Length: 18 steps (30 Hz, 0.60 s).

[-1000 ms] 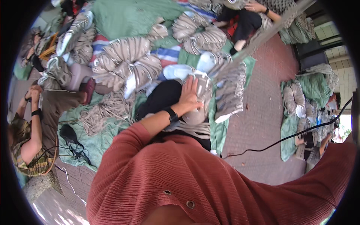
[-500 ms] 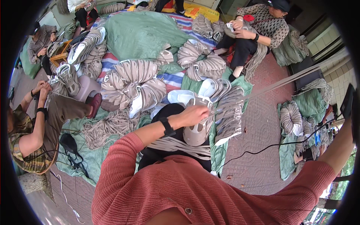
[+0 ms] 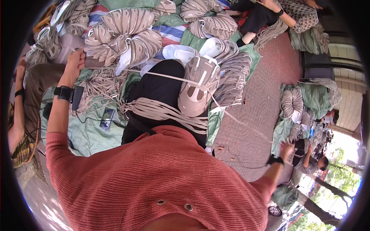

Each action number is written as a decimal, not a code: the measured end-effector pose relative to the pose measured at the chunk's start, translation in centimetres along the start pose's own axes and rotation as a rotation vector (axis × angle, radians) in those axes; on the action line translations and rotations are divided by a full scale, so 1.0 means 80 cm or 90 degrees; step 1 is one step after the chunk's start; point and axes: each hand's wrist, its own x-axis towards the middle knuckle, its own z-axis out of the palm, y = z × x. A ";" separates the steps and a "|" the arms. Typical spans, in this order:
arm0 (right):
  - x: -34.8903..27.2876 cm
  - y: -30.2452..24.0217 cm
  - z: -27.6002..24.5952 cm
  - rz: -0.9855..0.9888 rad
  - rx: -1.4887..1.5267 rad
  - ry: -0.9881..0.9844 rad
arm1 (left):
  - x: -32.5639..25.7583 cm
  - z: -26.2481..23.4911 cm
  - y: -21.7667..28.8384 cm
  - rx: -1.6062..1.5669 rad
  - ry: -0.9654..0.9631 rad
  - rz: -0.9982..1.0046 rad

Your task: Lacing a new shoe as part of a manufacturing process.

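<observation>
A grey-beige shoe upper [image 3: 194, 94] with white trim lies on my lap, over black cloth. A flat beige shoelace [image 3: 162, 76] crosses it and stretches out to both sides. Far to the left, my left hand [image 3: 74, 63] is closed in a fist, and the lace runs toward it. Out to the right, my right hand [image 3: 286, 150] has its fingers closed at the lace's other end, slightly blurred. A bundle of loose shoelaces [image 3: 165, 113] lies across my thighs, below the upper.
Nested shoe uppers [image 3: 233, 81] stand in a stack right of my lap, with more piles [image 3: 127, 38] ahead. A heap of laces [image 3: 104, 86] and a phone-like device [image 3: 106, 118] lie on green sheeting at left. A co-worker's arm [image 3: 17, 104] is at far left; another person [image 3: 269, 15] sits ahead right.
My left hand has swung left, away from the upper. My right hand has come down and inward from the far right edge. The lace now spans both sides; the view has tilted downward.
</observation>
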 end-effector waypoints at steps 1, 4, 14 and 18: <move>-0.004 -0.016 -0.030 0.181 0.057 0.027 | 0.010 -0.002 -0.008 0.159 -0.042 -0.028; -0.232 0.012 0.272 -0.382 -0.162 -0.414 | -0.045 0.053 -0.072 0.332 -0.237 0.376; -0.504 -0.030 0.413 -0.125 -0.392 -1.142 | -0.183 0.274 0.005 0.380 -0.678 0.250; -0.452 -0.021 0.401 -0.143 -0.395 -1.136 | -0.162 0.220 -0.019 0.257 -0.557 0.117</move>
